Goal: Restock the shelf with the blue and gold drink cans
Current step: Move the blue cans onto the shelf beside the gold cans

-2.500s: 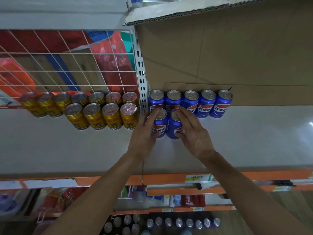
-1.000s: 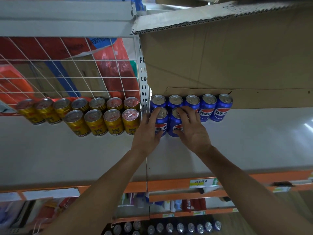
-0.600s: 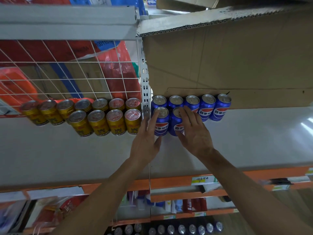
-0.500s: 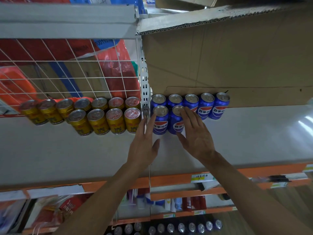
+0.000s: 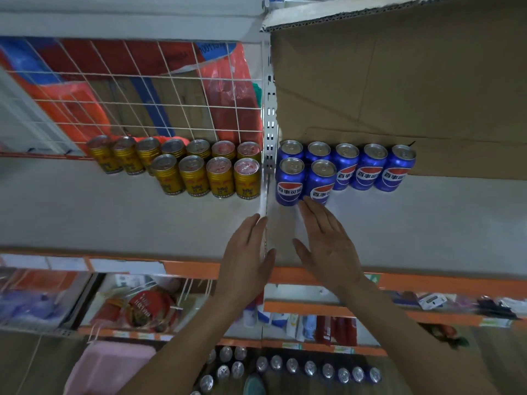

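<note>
Several blue cans (image 5: 368, 166) stand on the grey shelf (image 5: 427, 218) right of the upright post, in a back row, with two blue cans (image 5: 289, 182) in front of them. Left of the post, gold cans (image 5: 205, 175) stand in two rows. My left hand (image 5: 245, 260) hovers over the shelf's front part with straight fingers, holding nothing. My right hand (image 5: 328, 246) is flat and empty, its fingertips just short of the front blue cans.
A cardboard sheet (image 5: 399, 81) backs the blue cans; a white wire grid (image 5: 137, 92) backs the gold ones. The orange shelf edge (image 5: 427, 283) runs below my hands. Lower shelves hold packaged goods, and more cans (image 5: 310, 369) stand at floor level.
Both hands have let go of the two front blue cans and drawn back toward the shelf edge. The two cans stay standing in front of the back row.
</note>
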The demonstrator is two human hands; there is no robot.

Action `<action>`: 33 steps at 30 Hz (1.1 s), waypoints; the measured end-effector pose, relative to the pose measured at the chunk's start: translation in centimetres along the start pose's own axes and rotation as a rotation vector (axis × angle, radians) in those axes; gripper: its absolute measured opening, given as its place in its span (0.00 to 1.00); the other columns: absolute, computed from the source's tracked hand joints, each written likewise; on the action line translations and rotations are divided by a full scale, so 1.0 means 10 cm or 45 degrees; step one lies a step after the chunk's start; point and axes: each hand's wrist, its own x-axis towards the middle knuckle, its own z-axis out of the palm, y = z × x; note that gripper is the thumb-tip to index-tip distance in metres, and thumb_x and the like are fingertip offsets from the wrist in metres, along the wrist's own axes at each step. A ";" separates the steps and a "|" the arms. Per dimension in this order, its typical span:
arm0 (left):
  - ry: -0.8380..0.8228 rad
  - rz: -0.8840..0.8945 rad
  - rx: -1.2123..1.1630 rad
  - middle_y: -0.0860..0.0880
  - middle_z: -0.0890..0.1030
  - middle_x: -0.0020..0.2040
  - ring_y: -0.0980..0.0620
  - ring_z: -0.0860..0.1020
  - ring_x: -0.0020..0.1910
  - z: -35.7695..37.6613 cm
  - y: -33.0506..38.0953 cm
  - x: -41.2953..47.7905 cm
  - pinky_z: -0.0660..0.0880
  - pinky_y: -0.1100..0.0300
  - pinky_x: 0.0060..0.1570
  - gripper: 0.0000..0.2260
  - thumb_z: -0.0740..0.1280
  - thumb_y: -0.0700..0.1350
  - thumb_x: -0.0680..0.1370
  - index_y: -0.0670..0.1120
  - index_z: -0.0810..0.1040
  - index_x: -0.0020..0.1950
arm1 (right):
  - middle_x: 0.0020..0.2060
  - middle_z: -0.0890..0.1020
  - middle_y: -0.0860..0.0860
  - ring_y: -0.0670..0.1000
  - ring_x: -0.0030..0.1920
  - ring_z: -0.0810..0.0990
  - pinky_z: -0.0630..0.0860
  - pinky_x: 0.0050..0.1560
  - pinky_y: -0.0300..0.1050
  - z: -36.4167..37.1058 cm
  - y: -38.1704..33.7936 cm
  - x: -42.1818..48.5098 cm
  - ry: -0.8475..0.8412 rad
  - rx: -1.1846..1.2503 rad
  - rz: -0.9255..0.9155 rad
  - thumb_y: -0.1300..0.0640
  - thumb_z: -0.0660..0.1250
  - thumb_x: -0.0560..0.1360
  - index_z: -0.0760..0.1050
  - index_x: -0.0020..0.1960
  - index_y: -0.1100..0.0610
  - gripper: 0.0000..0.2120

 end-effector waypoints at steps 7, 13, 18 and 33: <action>0.047 -0.187 0.053 0.45 0.67 0.77 0.45 0.66 0.76 -0.08 -0.10 -0.75 0.67 0.46 0.73 0.26 0.65 0.49 0.81 0.44 0.66 0.77 | 0.76 0.68 0.57 0.58 0.75 0.68 0.59 0.72 0.49 0.10 -0.33 -0.37 -0.201 0.140 -0.120 0.50 0.69 0.78 0.63 0.78 0.61 0.33; 0.077 -0.386 0.044 0.45 0.68 0.77 0.46 0.66 0.76 -0.13 -0.22 -1.45 0.67 0.43 0.72 0.26 0.57 0.56 0.82 0.45 0.67 0.77 | 0.77 0.67 0.55 0.56 0.75 0.68 0.57 0.74 0.47 0.25 -0.69 -0.68 -0.360 0.223 -0.257 0.50 0.67 0.79 0.63 0.78 0.59 0.31; -0.014 -0.529 0.089 0.45 0.68 0.76 0.44 0.67 0.74 -0.19 -0.58 -1.90 0.70 0.43 0.69 0.26 0.58 0.54 0.80 0.45 0.67 0.76 | 0.74 0.70 0.55 0.56 0.73 0.69 0.59 0.74 0.47 0.32 -0.97 -0.90 -0.422 0.214 -0.361 0.52 0.69 0.77 0.67 0.76 0.59 0.30; -0.392 -0.496 -0.001 0.48 0.68 0.76 0.47 0.66 0.74 -0.54 -1.62 -2.81 0.69 0.48 0.71 0.27 0.63 0.54 0.79 0.48 0.66 0.77 | 0.69 0.76 0.57 0.59 0.67 0.75 0.74 0.66 0.55 0.93 -2.09 -2.09 -0.679 0.203 0.055 0.54 0.68 0.79 0.70 0.74 0.60 0.26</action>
